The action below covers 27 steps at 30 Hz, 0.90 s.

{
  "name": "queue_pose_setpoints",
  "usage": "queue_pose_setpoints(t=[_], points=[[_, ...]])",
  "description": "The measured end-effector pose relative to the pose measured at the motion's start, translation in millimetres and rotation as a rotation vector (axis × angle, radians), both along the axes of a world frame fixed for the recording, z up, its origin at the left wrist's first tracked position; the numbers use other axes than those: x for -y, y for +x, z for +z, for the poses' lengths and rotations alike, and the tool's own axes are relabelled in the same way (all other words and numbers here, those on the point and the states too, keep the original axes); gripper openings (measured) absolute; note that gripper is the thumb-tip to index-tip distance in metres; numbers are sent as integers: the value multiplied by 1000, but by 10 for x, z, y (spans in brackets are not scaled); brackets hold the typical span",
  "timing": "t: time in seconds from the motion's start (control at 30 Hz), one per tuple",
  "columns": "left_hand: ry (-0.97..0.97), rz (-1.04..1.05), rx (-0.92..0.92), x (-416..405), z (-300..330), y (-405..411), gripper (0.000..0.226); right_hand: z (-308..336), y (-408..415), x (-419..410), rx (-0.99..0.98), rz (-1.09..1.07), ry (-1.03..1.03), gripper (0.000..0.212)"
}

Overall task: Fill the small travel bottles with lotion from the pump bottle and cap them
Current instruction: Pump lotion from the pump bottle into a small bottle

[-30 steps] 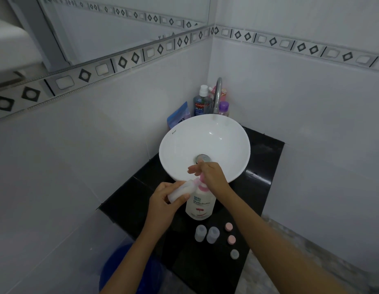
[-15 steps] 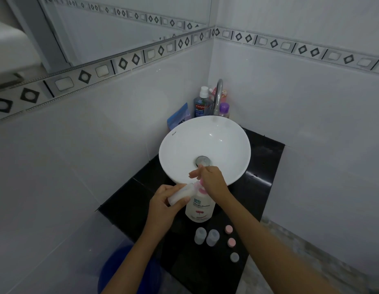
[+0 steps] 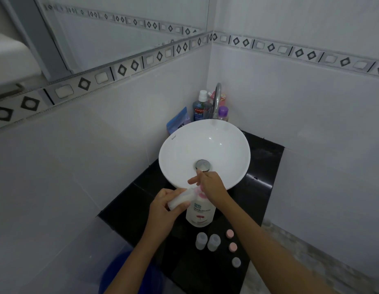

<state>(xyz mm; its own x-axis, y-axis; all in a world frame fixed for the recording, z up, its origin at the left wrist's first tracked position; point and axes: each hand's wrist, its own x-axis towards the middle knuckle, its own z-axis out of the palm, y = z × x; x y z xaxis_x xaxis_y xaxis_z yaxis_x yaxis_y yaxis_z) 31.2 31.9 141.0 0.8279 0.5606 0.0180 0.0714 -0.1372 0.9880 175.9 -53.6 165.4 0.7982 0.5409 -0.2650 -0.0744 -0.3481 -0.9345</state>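
A white pump bottle [image 3: 201, 213] with a pink pump head stands on the black counter [image 3: 263, 194] in front of the basin. My right hand [image 3: 212, 185] rests on the pump head, its fingers fairly straight. My left hand [image 3: 165, 206] grips a small translucent travel bottle [image 3: 181, 200], tilted with its mouth at the pink nozzle; the bottle looks white inside. Two more small travel bottles [image 3: 201, 240] [image 3: 214, 241] stand uncapped nearer to me. Beside them lie two pink caps [image 3: 229, 233] [image 3: 232, 247] and one grey cap [image 3: 236, 262].
A white bowl basin [image 3: 226, 141] with a metal drain sits on the counter, with a chrome tap [image 3: 217, 98] behind it. A blue mouthwash bottle [image 3: 200, 110], a purple-capped bottle [image 3: 223, 113] and a blue pouch [image 3: 178, 122] stand in the corner. A blue bucket [image 3: 120, 272] is below left.
My right hand has lifted slightly and the pink pump head now shows more beneath it. The travel bottle stays at the nozzle in my left hand.
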Motion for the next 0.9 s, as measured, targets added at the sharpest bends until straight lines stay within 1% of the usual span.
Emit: queue_pose_setpoints(t=[0.1, 0.2, 0.3, 0.43, 0.6, 0.7, 0.9], points=[[-33, -12, 40, -14, 43, 2, 34, 90, 34, 1, 53, 28, -11, 41], [-55, -17, 44, -24, 55, 7, 33, 75, 25, -16, 56, -9, 33, 45], [-52, -11, 44, -24, 35, 2, 32, 17, 19, -15, 105, -45, 38, 45], [-35, -12, 28, -10, -24, -4, 33, -43, 3, -11, 52, -43, 25, 47], [-30, -11, 21, 6, -36, 2, 33, -68, -28, 3, 79, -38, 9, 45], [-5, -25, 43, -16, 4, -22, 34, -36, -25, 3, 2, -29, 28, 46], [66, -12, 85, -27, 58, -12, 41, 40, 30, -5, 32, 17, 8, 43]])
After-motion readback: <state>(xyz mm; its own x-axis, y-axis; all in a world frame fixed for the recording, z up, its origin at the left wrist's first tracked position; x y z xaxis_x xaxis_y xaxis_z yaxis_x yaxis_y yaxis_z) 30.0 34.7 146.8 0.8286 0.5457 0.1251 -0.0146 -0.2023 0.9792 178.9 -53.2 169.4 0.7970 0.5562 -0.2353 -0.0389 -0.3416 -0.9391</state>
